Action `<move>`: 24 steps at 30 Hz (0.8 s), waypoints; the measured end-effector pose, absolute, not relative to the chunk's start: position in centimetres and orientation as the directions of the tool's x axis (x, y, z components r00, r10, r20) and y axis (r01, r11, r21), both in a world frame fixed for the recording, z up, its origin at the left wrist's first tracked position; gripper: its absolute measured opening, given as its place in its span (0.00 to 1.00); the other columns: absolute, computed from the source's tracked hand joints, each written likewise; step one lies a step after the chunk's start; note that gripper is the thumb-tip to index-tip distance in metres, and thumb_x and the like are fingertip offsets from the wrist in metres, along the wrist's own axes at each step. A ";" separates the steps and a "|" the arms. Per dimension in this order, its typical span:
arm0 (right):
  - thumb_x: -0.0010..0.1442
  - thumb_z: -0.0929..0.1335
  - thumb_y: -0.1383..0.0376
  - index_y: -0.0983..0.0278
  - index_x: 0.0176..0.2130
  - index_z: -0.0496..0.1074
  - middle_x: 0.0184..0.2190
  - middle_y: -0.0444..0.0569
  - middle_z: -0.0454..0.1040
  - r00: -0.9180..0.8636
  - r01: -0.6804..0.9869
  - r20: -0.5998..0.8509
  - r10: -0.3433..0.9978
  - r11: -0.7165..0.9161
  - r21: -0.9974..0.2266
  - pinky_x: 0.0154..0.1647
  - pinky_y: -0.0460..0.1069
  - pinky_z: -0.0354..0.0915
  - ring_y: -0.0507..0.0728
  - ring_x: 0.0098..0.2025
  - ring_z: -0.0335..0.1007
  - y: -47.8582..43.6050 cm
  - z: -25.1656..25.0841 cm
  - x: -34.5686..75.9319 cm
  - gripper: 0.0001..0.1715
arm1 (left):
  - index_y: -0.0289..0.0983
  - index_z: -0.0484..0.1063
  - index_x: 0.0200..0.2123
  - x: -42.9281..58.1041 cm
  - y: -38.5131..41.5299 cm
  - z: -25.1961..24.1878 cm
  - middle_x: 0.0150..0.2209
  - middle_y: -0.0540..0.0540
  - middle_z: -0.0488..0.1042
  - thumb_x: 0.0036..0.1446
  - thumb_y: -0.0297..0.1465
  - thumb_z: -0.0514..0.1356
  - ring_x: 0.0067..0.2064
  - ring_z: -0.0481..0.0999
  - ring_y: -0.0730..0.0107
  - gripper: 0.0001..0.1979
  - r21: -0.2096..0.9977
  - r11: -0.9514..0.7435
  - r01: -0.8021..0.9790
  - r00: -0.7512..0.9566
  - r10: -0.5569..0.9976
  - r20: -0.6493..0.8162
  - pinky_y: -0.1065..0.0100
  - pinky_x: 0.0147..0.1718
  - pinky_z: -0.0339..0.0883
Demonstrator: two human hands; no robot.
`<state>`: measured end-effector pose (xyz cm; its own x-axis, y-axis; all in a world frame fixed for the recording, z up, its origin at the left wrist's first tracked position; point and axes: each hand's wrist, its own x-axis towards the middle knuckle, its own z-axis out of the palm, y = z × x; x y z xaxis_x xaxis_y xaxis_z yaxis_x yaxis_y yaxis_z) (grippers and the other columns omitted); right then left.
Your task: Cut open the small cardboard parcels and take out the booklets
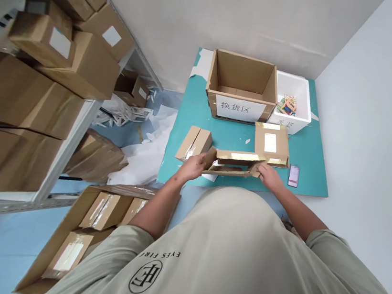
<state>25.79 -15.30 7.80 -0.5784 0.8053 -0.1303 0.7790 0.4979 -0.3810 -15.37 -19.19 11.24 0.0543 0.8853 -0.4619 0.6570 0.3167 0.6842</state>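
Note:
I hold a long flat cardboard parcel [234,163] in front of my body, over the teal mat [240,138]. My left hand [193,165] is closed on its left end and my right hand [268,175] is closed on its right end. The parcel's flaps are taped and partly lifted. A small taped box [194,143] lies on the mat just left of my left hand. Another flat parcel with a white label [271,144] lies just beyond my right hand.
A large open carton with a printed sign [242,86] stands at the mat's far edge, a white foam box [293,102] beside it. A phone [294,175] lies right. Shelves of boxes [48,60] fill the left. An open carton of parcels [91,229] sits lower left.

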 end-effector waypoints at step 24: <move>0.68 0.70 0.69 0.59 0.64 0.74 0.67 0.63 0.75 -0.050 0.731 0.256 0.965 0.210 -0.649 0.65 0.60 0.78 0.70 0.72 0.71 -12.9 9.5 26.1 0.27 | 0.45 0.92 0.57 -14.4 -17.7 18.2 0.52 0.45 0.93 0.70 0.43 0.60 0.53 0.90 0.48 0.23 0.568 0.099 0.817 -0.037 0.992 -0.118 0.59 0.52 0.85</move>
<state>26.14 -12.93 9.49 -0.0497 0.9655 0.2557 0.7314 0.2095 -0.6490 -14.35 -17.68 18.15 -0.0374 0.9923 -0.1185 0.8174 0.0986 0.5675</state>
